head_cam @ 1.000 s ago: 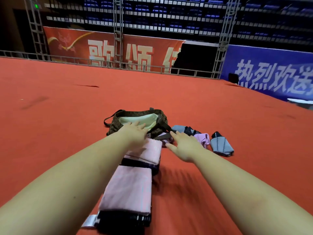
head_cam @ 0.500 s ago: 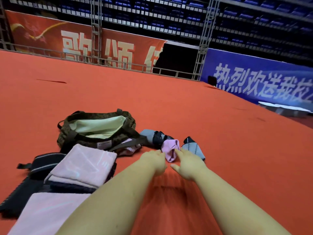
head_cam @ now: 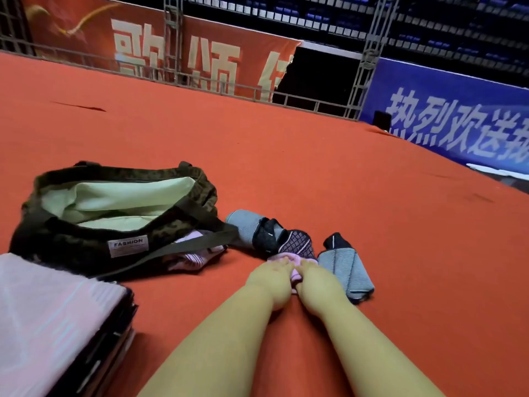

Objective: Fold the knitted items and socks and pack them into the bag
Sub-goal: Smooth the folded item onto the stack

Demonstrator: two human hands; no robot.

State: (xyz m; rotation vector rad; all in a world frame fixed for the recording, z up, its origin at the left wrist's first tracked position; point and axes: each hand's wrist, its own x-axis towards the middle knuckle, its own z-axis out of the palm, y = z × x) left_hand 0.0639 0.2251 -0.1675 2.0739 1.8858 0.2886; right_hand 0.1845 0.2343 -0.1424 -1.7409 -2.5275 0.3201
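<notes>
Both hands meet on a small pink knitted sock [head_cam: 296, 263] lying on the red carpeted floor [head_cam: 315, 173]. The left hand [head_cam: 273, 279] has its fingers bent down onto the near left side of the sock; the right hand [head_cam: 316, 279] does the same on the near right side. Fingertips are buried in the fabric, so whether they pinch it or merely press it cannot be told.

Touching the far edge of the pink sock is a dark patterned sock [head_cam: 296, 243]. Beyond that lies a black sock [head_cam: 267, 234], which overlaps a rolled grey ribbed sock [head_cam: 243, 223]. Just right of the hands lies a folded grey ribbed knit with a black end [head_cam: 345, 265], flat on the floor.

To the left stands an open dark olive patterned fabric bag with pale green lining [head_cam: 120, 202], bearing a white label reading FASHION. Its mouth gapes upward. One strap [head_cam: 183, 247] trails rightward across a pink striped knitted piece [head_cam: 191, 257] lying at the bag's near right corner.

At the near left is a stack of folded pink and black knitted items [head_cam: 57, 316], pink layer uppermost, outside the bag.

At the far edge of the floor stand a red banner [head_cam: 206, 55] and a blue banner [head_cam: 458, 118], both with pale lettering.
</notes>
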